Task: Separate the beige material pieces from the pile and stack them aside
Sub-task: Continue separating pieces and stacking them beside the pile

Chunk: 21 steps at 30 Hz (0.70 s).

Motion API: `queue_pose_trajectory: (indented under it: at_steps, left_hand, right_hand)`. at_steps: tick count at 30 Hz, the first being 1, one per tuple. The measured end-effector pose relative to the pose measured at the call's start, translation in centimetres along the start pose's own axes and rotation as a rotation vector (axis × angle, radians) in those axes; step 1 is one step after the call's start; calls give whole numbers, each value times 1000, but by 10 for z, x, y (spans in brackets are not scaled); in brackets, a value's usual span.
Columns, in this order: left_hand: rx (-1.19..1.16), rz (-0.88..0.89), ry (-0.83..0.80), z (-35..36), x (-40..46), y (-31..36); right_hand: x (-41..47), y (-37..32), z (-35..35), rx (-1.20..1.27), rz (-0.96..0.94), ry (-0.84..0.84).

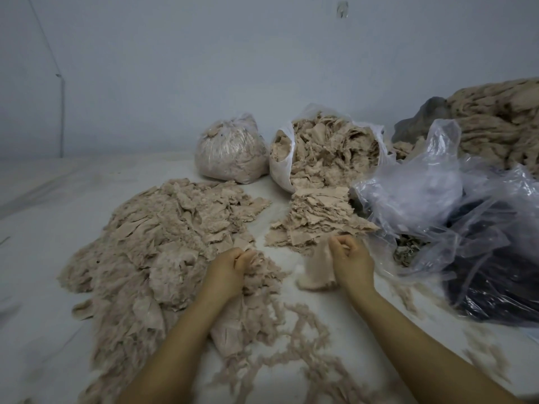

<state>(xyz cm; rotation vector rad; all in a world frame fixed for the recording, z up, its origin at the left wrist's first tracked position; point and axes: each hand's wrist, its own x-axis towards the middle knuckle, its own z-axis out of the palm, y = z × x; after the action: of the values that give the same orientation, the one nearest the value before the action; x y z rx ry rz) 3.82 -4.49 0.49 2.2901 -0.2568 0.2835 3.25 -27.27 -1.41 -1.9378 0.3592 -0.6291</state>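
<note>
Head view shows me the pile [151, 252] of beige material spread wide across the left of the white surface [43, 287], its near edge fraying into loose strands. Both forearms reach in from the bottom edge. My left hand [226, 271] sits at the pile's right edge, fingers curled tight into a bunch of the scraps. My right hand [351, 259] is raised just beside it, fingers clenched on one beige piece [316, 269] that hangs down from the grip to the surface. Just beyond the right hand lies the sorted stack [318, 220] of flat pieces, spilling from the mouth of an open clear bag [280, 158] full of the same stuff. A tied bag [230, 153] stands left of it. Crumpled clear plastic [431, 193] over something dark fills the right side.
</note>
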Motion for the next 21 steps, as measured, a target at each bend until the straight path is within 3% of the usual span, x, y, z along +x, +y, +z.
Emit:
queue_pose_trajectory:
  at_steps: [3, 5, 7, 11, 16, 18, 21]
  left_hand:
    - [239, -48, -98, -14, -6, -10]
    - [399, -106, -185, -18, -12, -16]
    - [426, -143, -214, -19, -15, -20]
    - [58, -172, -196, -21, -12, -14]
    - [-299, -124, -88, -19, -8, 3]
    - [-210, -71, -86, -20, -7, 0]
    - [126, 71, -315, -27, -9, -13]
  right_hand:
    - [1, 10, -6, -380, 31, -82]
    - [-8, 8, -4, -470, -49, -84]
    - [-24, -2, 3, -305, -137, -206]
    - [-66, -23, 22, -122, -156, -629]
    - [-87, -39, 51, -68, -25, -741]
    - [-91, -39, 59, -77, -27, -737]
    - [-88, -40, 58, 28, -37, -629]
